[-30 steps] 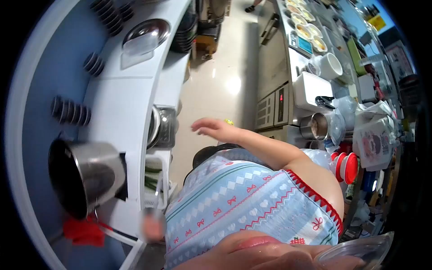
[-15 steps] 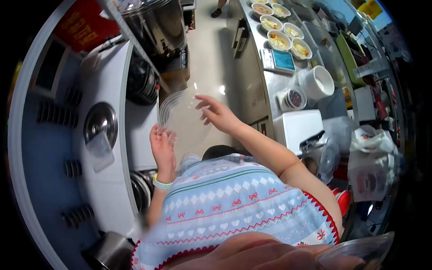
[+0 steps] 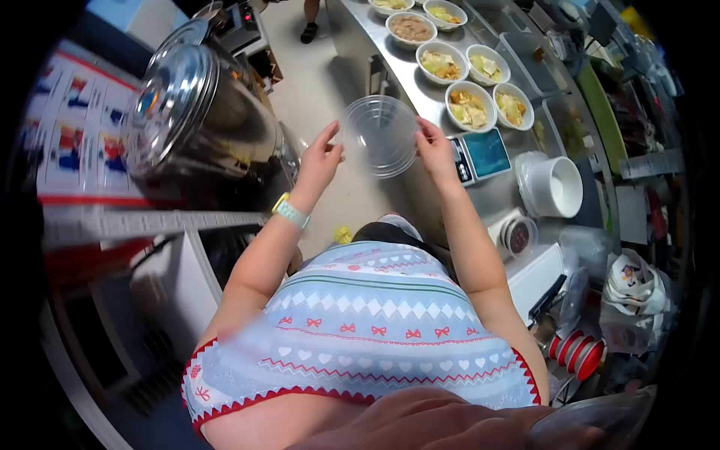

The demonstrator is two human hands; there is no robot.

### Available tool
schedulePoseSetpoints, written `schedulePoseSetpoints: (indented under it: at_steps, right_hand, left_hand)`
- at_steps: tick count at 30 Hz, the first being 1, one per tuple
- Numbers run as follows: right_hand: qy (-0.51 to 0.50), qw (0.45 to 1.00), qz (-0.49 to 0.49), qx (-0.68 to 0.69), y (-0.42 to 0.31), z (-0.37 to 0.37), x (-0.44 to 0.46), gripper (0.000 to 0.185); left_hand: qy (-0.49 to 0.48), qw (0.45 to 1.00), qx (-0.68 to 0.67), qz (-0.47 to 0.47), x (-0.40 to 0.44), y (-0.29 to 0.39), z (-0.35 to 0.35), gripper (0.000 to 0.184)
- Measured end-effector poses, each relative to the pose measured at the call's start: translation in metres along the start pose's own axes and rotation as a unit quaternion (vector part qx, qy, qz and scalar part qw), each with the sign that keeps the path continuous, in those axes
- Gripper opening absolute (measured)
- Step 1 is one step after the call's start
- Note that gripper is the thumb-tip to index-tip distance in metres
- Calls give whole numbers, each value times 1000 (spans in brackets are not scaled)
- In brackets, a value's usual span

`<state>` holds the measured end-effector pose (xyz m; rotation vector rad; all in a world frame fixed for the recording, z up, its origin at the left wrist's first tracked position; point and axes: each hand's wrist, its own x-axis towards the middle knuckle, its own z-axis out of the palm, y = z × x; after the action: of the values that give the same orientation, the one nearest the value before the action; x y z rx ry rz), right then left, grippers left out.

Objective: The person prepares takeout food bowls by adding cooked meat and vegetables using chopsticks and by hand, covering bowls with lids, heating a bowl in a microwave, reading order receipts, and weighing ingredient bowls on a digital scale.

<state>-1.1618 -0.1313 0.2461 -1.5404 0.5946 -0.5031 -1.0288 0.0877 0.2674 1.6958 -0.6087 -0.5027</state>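
Lids (image 3: 381, 136), clear, round faces upward

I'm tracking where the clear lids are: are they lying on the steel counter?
No, the clear lids are held up between the left hand and the right hand, off the steel counter.

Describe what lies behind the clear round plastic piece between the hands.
Behind the clear round plastic piece, pale floor shows through, with the darker cabinet front toward its right side. Whatever its rings and glare cover cannot be made out.
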Motion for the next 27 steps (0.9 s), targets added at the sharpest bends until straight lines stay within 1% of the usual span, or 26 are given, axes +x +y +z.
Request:
schedulePoseSetpoints:
  at_steps: [1, 2, 3, 4, 5, 7, 8, 9, 10, 11, 12, 13, 15, 16, 17, 19, 20, 22, 25, 27]
  right_hand:
    - [43, 999, -5, -20, 3, -2, 29, 34]
    - [78, 994, -19, -77, 5, -6, 60, 32]
    - [113, 984, -30, -135, 7, -11, 90, 32]
    - [134, 982, -43, -128, 15, -15, 123, 31]
    - [133, 986, -30, -96, 14, -16, 155, 31]
    - [169, 969, -42, -176, -1, -17, 212, 29]
    - [173, 968, -41, -178, 4, -19, 247, 29]
    - [191, 952, -66, -231, 7, -17, 274, 28]
    - [208, 931, -96, -283, 12, -19, 305, 28]
    - [210, 932, -82, -283, 15, -21, 332, 28]
    - [216, 926, -75, -300, 14, -22, 346, 27]
    - [225, 917, -79, -319, 16, -27, 365, 27]
    - [238, 905, -52, -349, 27, -33, 399, 27]
    - [253, 897, -26, -362, 30, -36, 410, 26]
    - [270, 887, -1, -374, 36, -41, 423, 26]
    - [295, 884, 30, -362, 47, -48, 440, 27]
    - [294, 879, 50, -372, 53, -51, 444, 27]
    - [306, 868, 87, -381, 59, -55, 450, 27]
    - [305, 864, 109, -386, 55, -52, 454, 27]
    - [292, 867, 153, -373, 55, -48, 456, 27]
  left_hand:
    - [0, 999, 24, 23, 44, 1, 3, 45]
    - [-10, 999, 26, 20, 85, 2, 6, 45]
    - [-23, 996, 79, 40, 121, 3, 9, 43]
    - [-36, 989, 130, 61, 157, -1, 14, 41]
    - [-44, 989, 130, 59, 193, -8, 21, 41]
    - [3, 985, 83, 153, 262, -15, 34, 35]
    - [7, 981, 107, 163, 296, -24, 39, 32]
    - [-1, 982, 108, 157, 321, -31, 42, 32]
    - [15, 965, 148, 215, 353, -39, 48, 32]
    - [25, 945, 189, 264, 381, -46, 53, 32]
    - [-1, 955, 180, 238, 398, -49, 56, 36]
    - [-6, 956, 177, 233, 410, -51, 63, 36]
    - [-56, 944, 246, 214, 445, -55, 80, 51]
    - [-69, 920, 296, 247, 459, -55, 83, 61]
    - [-101, 922, 290, 238, 471, -59, 88, 64]
    - [-117, 894, 323, 287, 495, -63, 96, 65]
    - [-125, 892, 325, 288, 503, -67, 100, 66]
    - [-174, 889, 310, 289, 521, -69, 99, 67]
    - [-218, 881, 310, 283, 537, -60, 94, 72]
    - [-238, 871, 321, 286, 550, -54, 88, 75]
